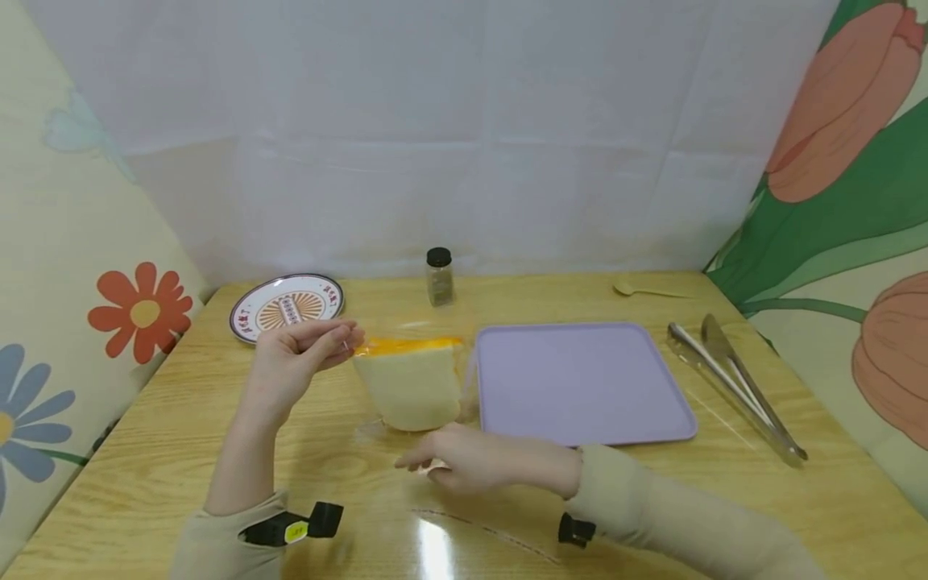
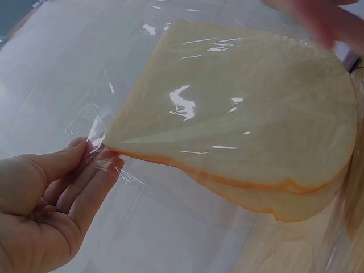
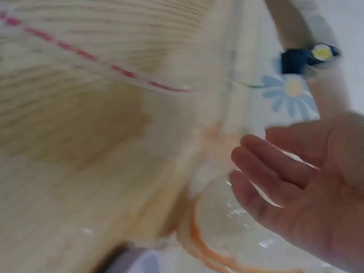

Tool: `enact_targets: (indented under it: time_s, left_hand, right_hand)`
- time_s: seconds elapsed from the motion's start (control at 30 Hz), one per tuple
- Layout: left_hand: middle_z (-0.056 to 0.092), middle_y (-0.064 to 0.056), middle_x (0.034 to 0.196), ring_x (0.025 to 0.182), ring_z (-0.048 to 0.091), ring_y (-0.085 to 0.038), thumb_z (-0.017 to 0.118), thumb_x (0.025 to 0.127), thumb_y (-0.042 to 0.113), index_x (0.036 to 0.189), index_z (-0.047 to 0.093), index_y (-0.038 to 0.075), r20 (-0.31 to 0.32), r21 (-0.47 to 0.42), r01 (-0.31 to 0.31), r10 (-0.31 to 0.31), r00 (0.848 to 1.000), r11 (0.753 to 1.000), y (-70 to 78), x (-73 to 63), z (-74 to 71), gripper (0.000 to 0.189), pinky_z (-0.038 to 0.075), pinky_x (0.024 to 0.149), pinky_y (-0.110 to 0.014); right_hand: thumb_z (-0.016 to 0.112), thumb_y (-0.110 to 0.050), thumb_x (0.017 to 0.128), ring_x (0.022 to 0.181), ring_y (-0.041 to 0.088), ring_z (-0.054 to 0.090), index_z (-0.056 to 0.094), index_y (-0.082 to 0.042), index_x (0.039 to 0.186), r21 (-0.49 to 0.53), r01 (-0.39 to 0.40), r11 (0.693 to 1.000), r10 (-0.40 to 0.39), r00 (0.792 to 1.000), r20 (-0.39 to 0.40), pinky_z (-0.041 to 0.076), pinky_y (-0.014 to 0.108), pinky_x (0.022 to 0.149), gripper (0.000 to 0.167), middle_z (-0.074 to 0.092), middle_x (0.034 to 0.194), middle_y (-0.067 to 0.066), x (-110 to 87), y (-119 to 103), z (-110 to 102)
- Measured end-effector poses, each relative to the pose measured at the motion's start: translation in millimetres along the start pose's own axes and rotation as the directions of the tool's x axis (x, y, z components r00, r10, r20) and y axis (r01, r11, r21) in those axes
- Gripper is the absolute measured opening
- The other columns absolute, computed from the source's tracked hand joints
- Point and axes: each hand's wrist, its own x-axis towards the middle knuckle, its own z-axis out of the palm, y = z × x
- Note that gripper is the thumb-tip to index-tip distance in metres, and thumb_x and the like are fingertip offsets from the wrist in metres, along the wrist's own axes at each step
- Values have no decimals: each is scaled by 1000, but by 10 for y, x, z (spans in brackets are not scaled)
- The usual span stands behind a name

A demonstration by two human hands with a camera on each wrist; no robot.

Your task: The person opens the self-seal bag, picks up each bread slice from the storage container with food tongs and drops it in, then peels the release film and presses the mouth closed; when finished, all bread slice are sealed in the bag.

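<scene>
Two slices of bread (image 1: 409, 387) with orange-brown crusts hang upright in a clear plastic bag (image 2: 94, 116) above the middle of the table. My left hand (image 1: 304, 350) pinches the bag by a corner of the bread, thumb against fingers. In the left wrist view, the left hand (image 2: 57, 205) is beside that corner, and the plastic shines and wrinkles. Just below the bread in the head view is my right hand (image 1: 471, 457). In the right wrist view, the right hand (image 3: 301, 187) has loosely extended fingers with nothing between them.
A purple tray (image 1: 580, 383) lies right of the bread. Tongs (image 1: 725, 379) and a knife (image 1: 750, 379) lie farther right, a spoon (image 1: 652, 291) behind. A black-capped jar (image 1: 439, 278) and a plate (image 1: 304, 294) stand at the back. A thin red-dashed strip (image 1: 478, 525) lies in front.
</scene>
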Motion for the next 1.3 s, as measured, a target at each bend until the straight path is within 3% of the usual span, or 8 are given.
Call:
enact_targets:
  time_s: [0.13, 0.23, 0.3, 0.43, 0.53, 0.9, 1.1, 1.3]
  left_hand:
    - [74, 8, 90, 85, 70, -5, 60, 91, 10, 108, 66, -6, 7, -10, 4, -4, 1000, 1000, -12, 4, 3, 24, 56, 75, -21]
    - [74, 7, 89, 85, 70, -5, 60, 91, 10, 106, 68, -3, 7, -25, 6, -6, 1000, 1000, -16, 10, 2, 21, 56, 74, -21]
    - [74, 7, 89, 85, 70, -5, 60, 91, 10, 107, 66, -7, 5, -24, 5, -5, 1000, 1000, -15, 11, 0, 24, 56, 74, -21]
    - [74, 8, 89, 85, 70, -5, 60, 91, 10, 108, 64, -10, 3, -15, 9, -9, 1000, 1000, 0, 13, -7, 26, 56, 74, -21]
    - [74, 8, 89, 85, 70, -5, 60, 91, 10, 107, 65, -9, 0, -13, 12, -12, 1000, 1000, 5, 5, -10, 25, 56, 74, -21]
    - [74, 8, 89, 85, 70, -5, 60, 92, 10, 106, 68, -3, 7, -6, 5, -5, 1000, 1000, 6, 1, 12, 21, 56, 74, -21]
    - [74, 8, 90, 86, 70, -5, 59, 92, 9, 111, 61, -13, 16, -17, -4, 4, 1000, 1000, -20, -5, 0, 29, 56, 75, -21]
    - [73, 8, 96, 90, 69, -5, 60, 91, 6, 108, 70, 9, 66, -44, 22, -19, 998, 999, -35, -11, -90, 20, 56, 78, -20]
  right_hand:
    - [59, -7, 90, 108, 16, 62, 55, 0, 127, 71, -34, 997, 37, 999, -33, 48, 18, 95, 38, 64, 122, 11, -137, 6, -239]
    - [61, -12, 90, 92, 13, 65, 64, -1, 115, 180, -49, 982, 85, 976, -202, 53, 19, 84, 27, 69, 108, 10, -273, 70, -467]
    - [62, -13, 90, 84, 13, 65, 68, -2, 107, 284, -86, 955, 183, 924, -335, 54, 19, 76, 20, 71, 97, 10, -367, 141, -599]
    - [65, -12, 88, 80, 18, 66, 69, -3, 102, 405, -123, 906, 352, 751, -558, 55, 25, 71, 17, 72, 92, 11, -483, 309, -752]
    - [69, -13, 86, 85, 19, 66, 69, -2, 105, 400, -128, 908, 373, 683, -628, 56, 30, 72, 22, 72, 97, 12, -479, 434, -748]
    - [73, -13, 82, 89, 14, 65, 72, -2, 100, 463, -53, 885, 376, 667, -643, 55, 27, 73, 21, 72, 100, 12, -244, 566, -602]
    - [71, -11, 83, 80, 10, 62, 73, -1, 90, 465, -33, 885, 372, 649, -663, 54, 22, 68, 12, 72, 90, 14, -168, 576, -587]
    - [66, -10, 87, 73, 13, 59, 70, 1, 90, 501, -41, 865, 413, 627, -661, 50, 21, 61, 12, 70, 87, 18, -162, 613, -601]
